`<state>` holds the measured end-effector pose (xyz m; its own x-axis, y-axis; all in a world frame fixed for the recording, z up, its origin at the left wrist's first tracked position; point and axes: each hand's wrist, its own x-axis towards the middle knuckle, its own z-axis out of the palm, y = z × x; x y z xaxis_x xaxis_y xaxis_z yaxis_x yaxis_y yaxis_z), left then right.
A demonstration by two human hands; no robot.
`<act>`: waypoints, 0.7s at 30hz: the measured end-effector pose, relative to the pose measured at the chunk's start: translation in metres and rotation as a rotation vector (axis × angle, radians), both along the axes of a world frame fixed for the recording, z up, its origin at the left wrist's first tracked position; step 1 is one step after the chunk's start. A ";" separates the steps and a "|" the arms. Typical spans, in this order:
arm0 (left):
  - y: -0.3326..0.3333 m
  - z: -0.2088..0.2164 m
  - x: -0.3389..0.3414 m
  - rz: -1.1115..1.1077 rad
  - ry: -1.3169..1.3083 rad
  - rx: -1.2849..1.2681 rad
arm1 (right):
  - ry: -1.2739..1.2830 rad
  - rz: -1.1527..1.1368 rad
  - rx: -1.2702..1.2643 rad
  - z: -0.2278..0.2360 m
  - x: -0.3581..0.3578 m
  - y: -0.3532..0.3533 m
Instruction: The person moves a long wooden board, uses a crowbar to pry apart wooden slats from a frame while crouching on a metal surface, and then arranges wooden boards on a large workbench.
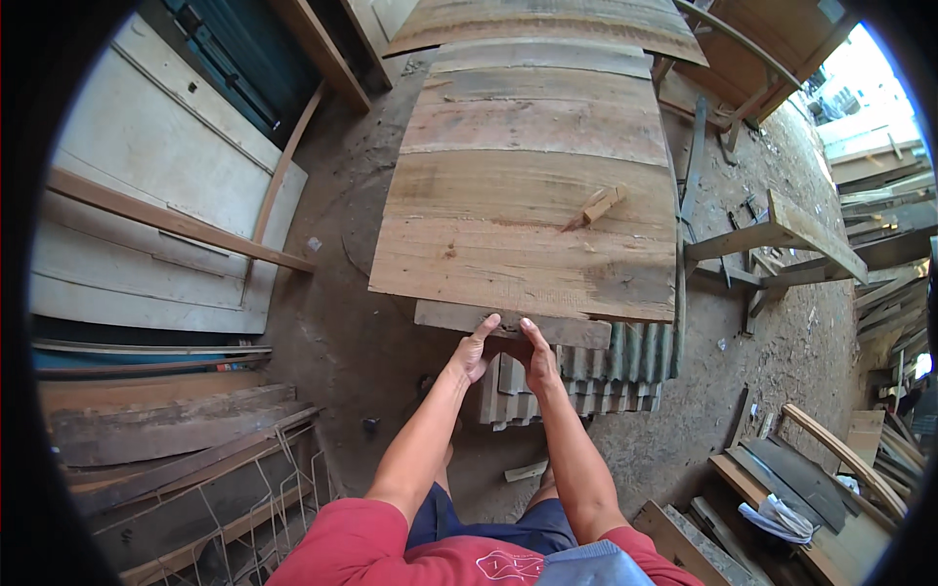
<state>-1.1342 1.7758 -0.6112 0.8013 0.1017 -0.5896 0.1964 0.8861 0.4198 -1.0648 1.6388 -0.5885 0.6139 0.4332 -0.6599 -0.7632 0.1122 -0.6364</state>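
A wide panel of joined planks (528,234) stretches away in front of me. Just under its near edge lies a short grey-brown wooden board (572,331), running crosswise. My left hand (473,357) grips this board near its middle, thumb on the top face and fingers underneath, out of sight. Close beside it, my right hand (539,361) holds the same board in the same way, its thumb also on top. On the panel, right of centre, rests a small light wooden block (602,203) with a dark reddish pointed piece at one end.
Corrugated sheets (616,376) are stacked below the panel's near right corner. A wooden frame (782,239) stands on the right. White door panels (147,215) lean at the left, above stacked planks (176,430). A white cloth (778,520) lies on boards at lower right.
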 end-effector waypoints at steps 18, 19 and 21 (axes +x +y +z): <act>0.016 -0.081 -0.008 -0.022 0.088 0.131 | 0.039 0.017 0.029 -0.090 -0.011 0.011; 0.017 -0.086 -0.010 -0.031 0.094 0.135 | 0.043 0.005 0.042 -0.098 -0.013 0.014; 0.021 -0.096 -0.014 -0.047 0.111 0.145 | 0.051 -0.019 0.057 -0.113 -0.019 0.017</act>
<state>-1.1485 1.7964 -0.7069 0.7383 0.1565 -0.6561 0.2878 0.8066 0.5162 -1.0837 1.6554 -0.7019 0.5886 0.4597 -0.6650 -0.7918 0.1617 -0.5890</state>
